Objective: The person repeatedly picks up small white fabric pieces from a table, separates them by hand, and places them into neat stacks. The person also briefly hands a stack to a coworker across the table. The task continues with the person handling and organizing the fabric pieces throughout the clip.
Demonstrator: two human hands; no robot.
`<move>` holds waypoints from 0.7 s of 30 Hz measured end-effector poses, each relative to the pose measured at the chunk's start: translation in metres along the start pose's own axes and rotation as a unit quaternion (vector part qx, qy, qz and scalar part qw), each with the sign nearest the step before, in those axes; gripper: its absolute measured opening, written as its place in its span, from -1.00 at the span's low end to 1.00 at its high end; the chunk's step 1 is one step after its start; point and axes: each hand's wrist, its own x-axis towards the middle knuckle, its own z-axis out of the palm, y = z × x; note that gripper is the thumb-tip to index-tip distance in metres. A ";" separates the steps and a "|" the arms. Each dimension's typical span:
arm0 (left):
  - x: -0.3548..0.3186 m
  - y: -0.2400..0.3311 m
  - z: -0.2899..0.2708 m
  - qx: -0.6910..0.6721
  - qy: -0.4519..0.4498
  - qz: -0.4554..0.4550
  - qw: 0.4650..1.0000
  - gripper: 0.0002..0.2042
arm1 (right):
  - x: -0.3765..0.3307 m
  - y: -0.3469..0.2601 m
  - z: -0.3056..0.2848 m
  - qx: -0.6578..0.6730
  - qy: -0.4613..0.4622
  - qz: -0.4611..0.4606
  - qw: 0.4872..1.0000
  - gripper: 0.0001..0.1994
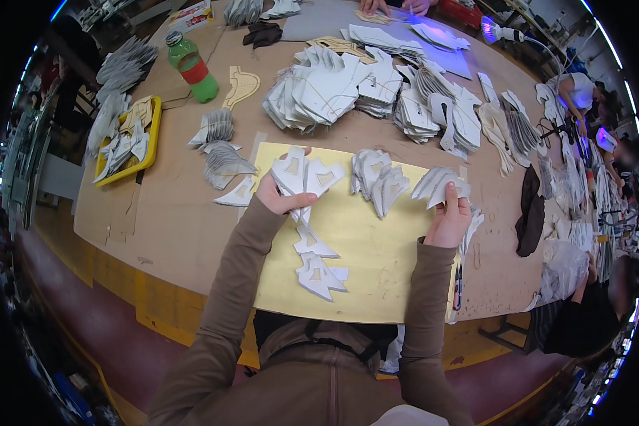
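Observation:
My left hand (pixel 275 198) is closed on white cut-out pieces (pixel 289 172), its thumb across their lower part. Another white piece (pixel 324 175) fans out beside them. At the right, my right hand (pixel 451 221) pinches the end of a fanned stack of grey-white pieces (pixel 434 184), thumb on top. Between the hands, two small stacks of similar pieces (pixel 371 172) lie on the yellow sheet (pixel 362 263). Below my left hand, loose cut-out pieces (pixel 319 275) lie in a short column on the sheet.
Large stacks of white panels (pixel 312 89) stand beyond the sheet. A green bottle (pixel 193 69) and a yellow tray (pixel 153 145) of pieces are at the left. A dark cloth strip (pixel 530 211) lies at the right. Another person's hands (pixel 397 7) show at the far edge.

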 end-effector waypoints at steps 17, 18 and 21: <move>-0.007 0.008 0.024 -0.018 -0.107 -0.052 0.993 -0.20 | -0.008 0.048 0.006 -0.322 -0.143 -0.079 0.933 -0.55; -0.008 0.008 0.027 -0.042 -0.116 -0.063 0.990 -0.20 | -0.008 0.047 0.005 -0.324 -0.137 -0.075 0.933 -0.55; -0.014 0.012 0.033 -0.087 -0.134 -0.092 0.983 -0.20 | -0.020 0.028 0.019 -0.359 -0.125 -0.181 0.907 -0.62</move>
